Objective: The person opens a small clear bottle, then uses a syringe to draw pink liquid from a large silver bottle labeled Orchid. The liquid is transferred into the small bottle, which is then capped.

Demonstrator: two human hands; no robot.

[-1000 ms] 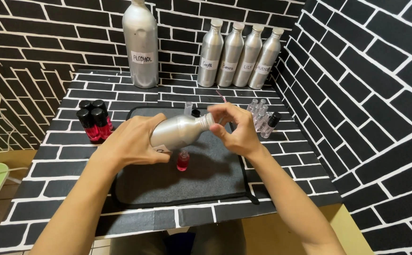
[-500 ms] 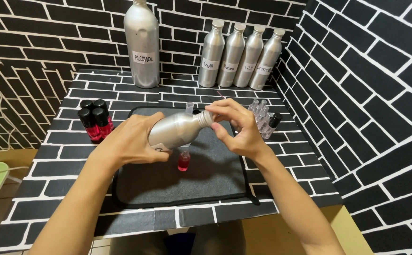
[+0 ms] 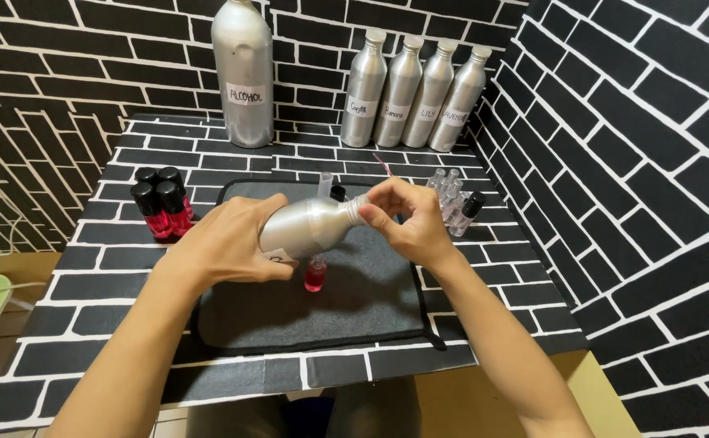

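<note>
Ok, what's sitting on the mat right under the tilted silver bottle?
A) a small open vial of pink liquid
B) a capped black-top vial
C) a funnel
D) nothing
A: a small uncapped vial of pink liquid stands on the mat below the bottle that the left hand holds tilted.

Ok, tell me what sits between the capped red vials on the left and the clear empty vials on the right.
In the head view: the dark mat, the small open red vial, and above it the tilted silver bottle held by both hands.

Brushed metal bottle (image 3: 306,227), matt felt mat (image 3: 354,300)
</note>
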